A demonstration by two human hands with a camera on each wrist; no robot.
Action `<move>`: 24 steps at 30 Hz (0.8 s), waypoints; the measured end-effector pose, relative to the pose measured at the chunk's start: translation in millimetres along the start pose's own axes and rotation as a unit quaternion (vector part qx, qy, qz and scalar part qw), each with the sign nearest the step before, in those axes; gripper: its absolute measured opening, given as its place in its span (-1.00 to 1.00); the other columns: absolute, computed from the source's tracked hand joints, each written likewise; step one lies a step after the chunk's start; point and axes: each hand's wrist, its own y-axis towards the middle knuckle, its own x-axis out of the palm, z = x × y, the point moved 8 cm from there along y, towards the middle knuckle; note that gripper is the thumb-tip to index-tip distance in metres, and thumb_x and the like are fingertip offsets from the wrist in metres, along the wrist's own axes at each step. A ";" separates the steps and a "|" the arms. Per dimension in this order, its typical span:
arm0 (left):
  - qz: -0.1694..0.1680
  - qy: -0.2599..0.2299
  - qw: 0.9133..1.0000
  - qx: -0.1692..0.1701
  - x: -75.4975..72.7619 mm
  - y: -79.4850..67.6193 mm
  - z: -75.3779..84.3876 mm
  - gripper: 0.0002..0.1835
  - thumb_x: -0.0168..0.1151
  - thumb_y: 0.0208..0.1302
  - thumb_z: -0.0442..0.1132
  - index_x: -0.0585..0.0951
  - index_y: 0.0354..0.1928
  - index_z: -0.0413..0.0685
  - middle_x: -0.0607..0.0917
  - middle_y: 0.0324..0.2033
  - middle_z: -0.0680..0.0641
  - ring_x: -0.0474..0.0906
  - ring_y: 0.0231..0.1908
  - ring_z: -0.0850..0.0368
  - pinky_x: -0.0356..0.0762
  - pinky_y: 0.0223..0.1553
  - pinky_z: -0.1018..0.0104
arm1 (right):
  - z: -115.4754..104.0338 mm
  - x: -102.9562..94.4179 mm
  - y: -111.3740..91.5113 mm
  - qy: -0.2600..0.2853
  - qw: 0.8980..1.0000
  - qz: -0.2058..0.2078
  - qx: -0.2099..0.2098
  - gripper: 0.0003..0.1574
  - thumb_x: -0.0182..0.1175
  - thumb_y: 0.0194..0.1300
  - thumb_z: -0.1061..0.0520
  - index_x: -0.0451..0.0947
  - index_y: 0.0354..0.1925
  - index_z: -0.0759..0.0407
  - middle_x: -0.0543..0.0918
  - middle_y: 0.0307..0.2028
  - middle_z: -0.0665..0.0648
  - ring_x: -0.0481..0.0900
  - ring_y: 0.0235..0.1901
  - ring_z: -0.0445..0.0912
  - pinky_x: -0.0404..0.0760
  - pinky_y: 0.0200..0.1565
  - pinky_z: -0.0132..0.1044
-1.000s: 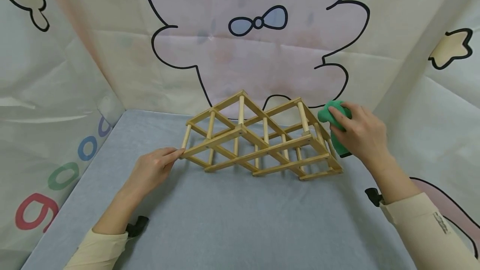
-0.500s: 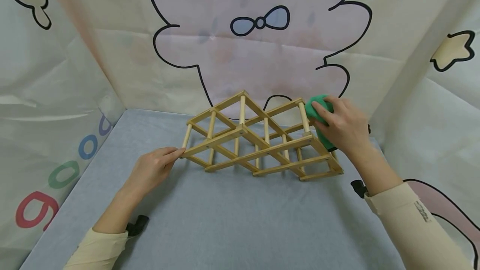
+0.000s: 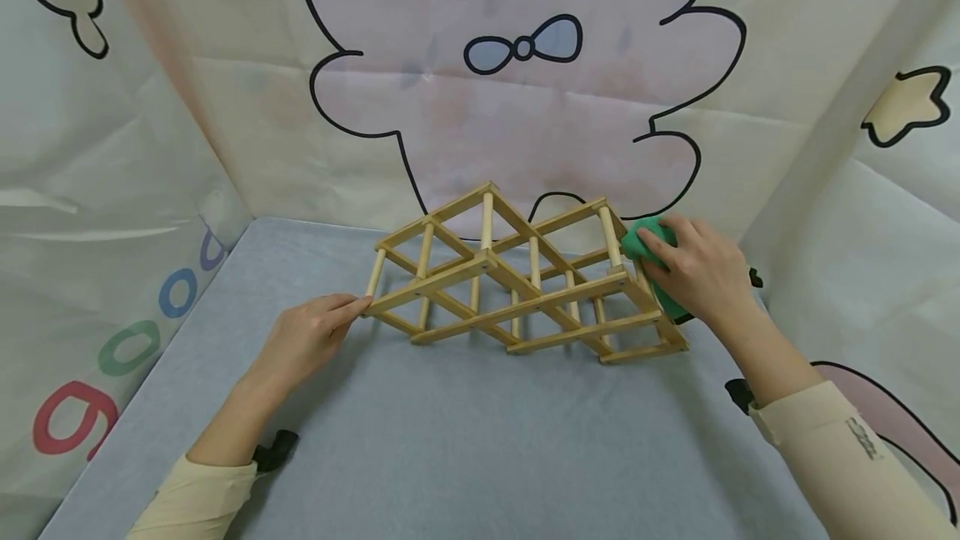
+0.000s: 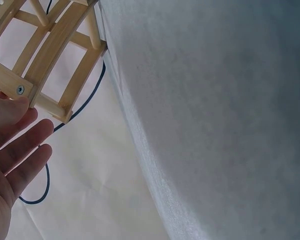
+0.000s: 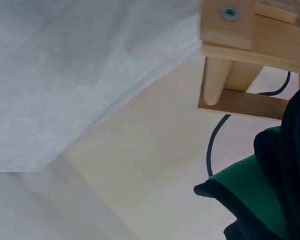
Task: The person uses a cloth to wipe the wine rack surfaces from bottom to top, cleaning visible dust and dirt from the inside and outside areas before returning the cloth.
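A wooden lattice wine rack (image 3: 487,223) stands spread out on the table, its crossed slats joined by round dowels. At its left end my left hand (image 3: 307,342) pinches the slat's corner between thumb and index finger; the left wrist view shows the other fingers (image 4: 30,167) extended, below a screw head (image 4: 20,90). My right hand (image 3: 705,269) grips a bunched green cloth (image 3: 649,238) against the rack's right end. Dark edging trims the cloth (image 5: 255,192) in the right wrist view, where the hand itself is hidden.
A pale blue-grey cloth covers the table (image 3: 480,448). Behind it hangs a printed fabric backdrop (image 3: 420,98) with a cartoon animal, close to the rack's rear. Fabric walls also rise at left and right. Dark straps (image 3: 275,451) sit at both wrists.
My right hand moved the green cloth left onto the rack's right end, then slightly back right and down along it. The left hand and the rack have stayed in place.
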 end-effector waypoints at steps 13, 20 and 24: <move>0.000 0.003 1.000 -0.002 0.4 1.4 1.7 -0.49 0.50 0.01 -0.67 0.79 0.06 -0.24 0.81 -0.20 -0.17 0.78 -0.29 -0.10 0.77 -0.37 0.05 | -1.2 -2.2 10.5 0.007 1.000 0.005 0.007 -0.34 0.61 -0.03 0.23 0.74 0.12 0.13 0.65 -0.01 0.42 0.66 -0.30 0.35 0.72 -0.45 0.22; 0.001 0.004 1.000 -0.005 -1.0 2.9 1.3 -0.50 0.48 0.00 -0.69 0.79 0.03 -0.25 0.82 -0.21 -0.17 0.78 -0.29 -0.11 0.77 -0.37 0.04 | -6.0 -8.8 25.6 0.012 0.999 0.035 0.010 -0.29 0.65 -0.07 0.21 0.74 0.13 0.11 0.65 -0.03 0.38 0.66 -0.28 0.34 0.72 -0.44 0.22; 0.002 0.002 1.000 0.003 -0.1 4.2 2.4 -0.50 0.49 -0.01 -0.69 0.80 0.03 -0.24 0.82 -0.22 -0.16 0.78 -0.30 -0.10 0.77 -0.38 0.05 | -6.0 -11.7 27.9 0.011 0.999 0.040 0.016 -0.29 0.64 -0.08 0.21 0.75 0.12 0.11 0.64 -0.03 0.38 0.65 -0.31 0.33 0.70 -0.49 0.21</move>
